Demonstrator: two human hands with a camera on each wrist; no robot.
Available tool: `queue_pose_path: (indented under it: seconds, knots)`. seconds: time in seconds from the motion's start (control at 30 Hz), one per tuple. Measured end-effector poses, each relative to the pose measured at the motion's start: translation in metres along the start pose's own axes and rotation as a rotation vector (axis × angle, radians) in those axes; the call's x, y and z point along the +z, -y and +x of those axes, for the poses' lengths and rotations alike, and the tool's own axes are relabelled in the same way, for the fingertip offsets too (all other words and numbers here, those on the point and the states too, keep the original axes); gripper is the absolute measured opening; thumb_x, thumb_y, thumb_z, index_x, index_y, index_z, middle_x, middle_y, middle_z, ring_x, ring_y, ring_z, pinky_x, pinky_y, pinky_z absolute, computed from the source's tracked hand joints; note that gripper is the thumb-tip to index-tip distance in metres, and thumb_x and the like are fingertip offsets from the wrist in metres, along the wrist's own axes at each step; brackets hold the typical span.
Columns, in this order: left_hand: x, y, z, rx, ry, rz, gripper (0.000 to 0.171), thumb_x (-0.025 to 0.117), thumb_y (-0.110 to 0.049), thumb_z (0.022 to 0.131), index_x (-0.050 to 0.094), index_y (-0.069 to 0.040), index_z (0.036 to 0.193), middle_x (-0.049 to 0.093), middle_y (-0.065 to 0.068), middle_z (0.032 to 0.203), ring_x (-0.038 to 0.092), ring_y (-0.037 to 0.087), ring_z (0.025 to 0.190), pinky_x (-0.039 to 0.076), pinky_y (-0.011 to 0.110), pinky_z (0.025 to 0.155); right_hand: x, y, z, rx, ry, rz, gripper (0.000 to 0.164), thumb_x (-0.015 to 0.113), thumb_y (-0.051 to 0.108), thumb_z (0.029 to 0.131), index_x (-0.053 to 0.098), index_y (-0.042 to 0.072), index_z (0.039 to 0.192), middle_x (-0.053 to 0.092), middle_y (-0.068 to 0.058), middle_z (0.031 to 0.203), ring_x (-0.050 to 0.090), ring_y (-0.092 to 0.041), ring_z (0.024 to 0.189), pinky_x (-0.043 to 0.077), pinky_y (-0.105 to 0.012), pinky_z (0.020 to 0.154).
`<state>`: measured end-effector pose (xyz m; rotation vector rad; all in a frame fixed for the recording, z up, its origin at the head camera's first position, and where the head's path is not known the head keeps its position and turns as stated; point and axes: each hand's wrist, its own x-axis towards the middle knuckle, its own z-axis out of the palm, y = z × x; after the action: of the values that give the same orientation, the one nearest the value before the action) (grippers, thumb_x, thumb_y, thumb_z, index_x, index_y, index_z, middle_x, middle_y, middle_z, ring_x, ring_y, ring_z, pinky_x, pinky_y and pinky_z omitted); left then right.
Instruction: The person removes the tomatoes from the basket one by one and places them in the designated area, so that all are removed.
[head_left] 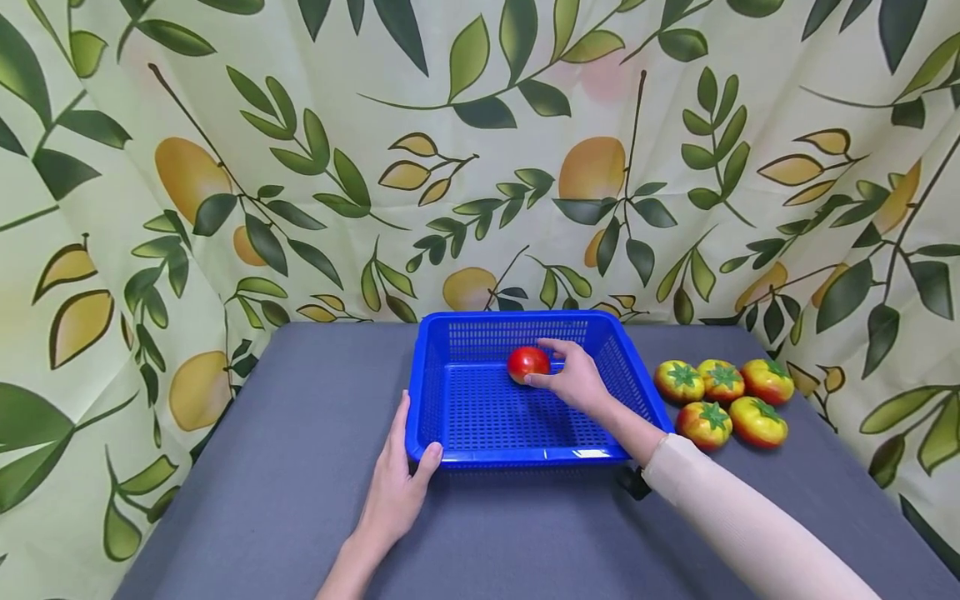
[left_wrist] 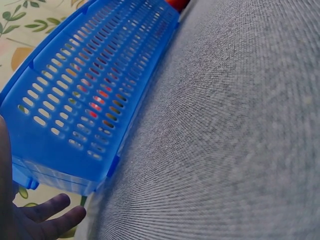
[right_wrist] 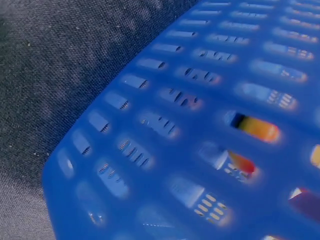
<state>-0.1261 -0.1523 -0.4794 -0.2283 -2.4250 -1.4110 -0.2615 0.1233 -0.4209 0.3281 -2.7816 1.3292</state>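
Note:
A blue plastic basket [head_left: 525, 456] with slotted walls stands on the table. Over its inside, my right hand [head_left: 577, 379] pinches a red tomato [head_left: 528, 365] between thumb and fingers. The forearm crosses the basket's right front corner. My left hand [head_left: 397, 479] rests against the left front corner, thumb by the front rim and straight fingers along the left side. In the left wrist view, two extended fingers [left_wrist: 62, 220] show beside the basket's wall [left_wrist: 60, 155]. The right wrist view holds only the slotted wall [right_wrist: 165, 105] and table; the right hand is out of it.
Several yellow-red tomatoes [head_left: 723, 379] with green leafy tops sit in a group right of the basket. A grey cloth covers the table [head_left: 285, 467]. Behind it hangs a leaf-and-fruit patterned curtain [head_left: 480, 167]. A small black object [head_left: 633, 482] shows under the right forearm.

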Motion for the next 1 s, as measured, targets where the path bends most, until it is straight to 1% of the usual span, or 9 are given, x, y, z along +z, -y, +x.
queue_pose_path:
  seconds: [0.1, 0.17, 0.27, 0.4, 0.5, 0.67, 0.8, 0.9, 1.0]
  knots:
    - [-0.001, -0.001, 0.0, -0.006, -0.001, -0.004, 0.081, 0.06, -0.033, 0.097, 0.007, -0.036, 0.158, 0.014, -0.008, 0.162, 0.023, 0.022, 0.144, 0.028, 0.055, 0.109, 0.001, -0.002, 0.005, 0.033, 0.009, 0.026, 0.07, 0.085, 0.021, 0.078, 0.056, 0.006, 0.139, 0.046, -0.021, 0.141, 0.046, -0.038, 0.126, 0.043, -0.056, 0.097]
    - [-0.001, -0.001, 0.0, -0.008, -0.004, -0.004, 0.081, 0.06, -0.034, 0.097, 0.007, -0.037, 0.158, 0.015, -0.007, 0.162, 0.024, 0.022, 0.144, 0.028, 0.055, 0.109, 0.001, -0.002, 0.008, 0.042, 0.018, 0.031, 0.07, 0.085, 0.02, 0.078, 0.055, 0.007, 0.14, 0.047, -0.02, 0.141, 0.046, -0.038, 0.126, 0.042, -0.055, 0.097]
    - [-0.001, -0.001, 0.0, -0.004, -0.014, 0.0, 0.081, 0.061, -0.033, 0.097, 0.008, -0.036, 0.158, 0.016, -0.004, 0.162, 0.024, 0.021, 0.143, 0.027, 0.054, 0.11, 0.003, -0.002, 0.01, 0.028, 0.051, 0.038, 0.072, 0.084, 0.018, 0.079, 0.052, 0.007, 0.143, 0.046, -0.02, 0.143, 0.043, -0.039, 0.128, 0.04, -0.056, 0.1]
    - [-0.001, 0.0, 0.0, 0.004, -0.027, 0.008, 0.082, 0.062, -0.031, 0.096, 0.009, -0.034, 0.159, 0.018, 0.0, 0.162, 0.024, 0.022, 0.143, 0.026, 0.053, 0.11, 0.006, -0.003, 0.01, 0.005, 0.125, 0.04, 0.078, 0.083, 0.016, 0.08, 0.046, 0.007, 0.147, 0.044, -0.018, 0.147, 0.04, -0.039, 0.133, 0.036, -0.057, 0.103]
    - [-0.001, -0.001, -0.001, 0.0, -0.023, 0.011, 0.082, 0.061, -0.031, 0.097, 0.009, -0.033, 0.159, 0.017, 0.0, 0.162, 0.024, 0.023, 0.144, 0.026, 0.054, 0.11, 0.008, -0.005, 0.009, -0.007, 0.156, 0.021, 0.077, 0.084, 0.016, 0.079, 0.047, 0.008, 0.147, 0.043, -0.016, 0.149, 0.039, -0.039, 0.134, 0.035, -0.057, 0.104]
    - [-0.001, -0.001, -0.001, -0.021, -0.008, 0.009, 0.081, 0.06, -0.033, 0.097, 0.007, -0.035, 0.158, 0.014, -0.004, 0.162, 0.022, 0.023, 0.144, 0.025, 0.055, 0.11, 0.01, -0.009, 0.007, -0.036, 0.136, -0.015, 0.068, 0.086, 0.014, 0.076, 0.058, 0.008, 0.138, 0.05, -0.016, 0.141, 0.043, -0.038, 0.131, 0.036, -0.059, 0.102]
    - [-0.001, -0.002, -0.001, -0.024, 0.002, 0.009, 0.08, 0.059, -0.036, 0.098, 0.006, -0.035, 0.158, 0.013, -0.004, 0.162, 0.021, 0.024, 0.145, 0.025, 0.056, 0.11, 0.011, -0.01, 0.007, -0.075, 0.124, -0.052, 0.066, 0.087, 0.011, 0.073, 0.061, 0.008, 0.134, 0.053, -0.015, 0.137, 0.046, -0.037, 0.128, 0.036, -0.059, 0.102]
    - [-0.001, -0.003, -0.001, -0.029, 0.007, 0.018, 0.079, 0.057, -0.041, 0.098, 0.005, -0.035, 0.158, 0.012, -0.005, 0.163, 0.02, 0.024, 0.145, 0.025, 0.057, 0.11, 0.011, -0.01, 0.006, -0.099, 0.122, -0.075, 0.065, 0.088, 0.009, 0.072, 0.063, 0.007, 0.131, 0.054, -0.015, 0.136, 0.046, -0.037, 0.128, 0.034, -0.059, 0.104]
    - [0.0, -0.005, -0.001, -0.036, 0.01, 0.02, 0.079, 0.056, -0.044, 0.098, 0.005, -0.036, 0.158, 0.012, -0.005, 0.163, 0.02, 0.023, 0.145, 0.025, 0.057, 0.11, 0.011, -0.009, 0.005, -0.097, 0.124, -0.07, 0.062, 0.088, 0.006, 0.071, 0.065, 0.009, 0.129, 0.053, -0.014, 0.139, 0.044, -0.037, 0.131, 0.033, -0.059, 0.105]
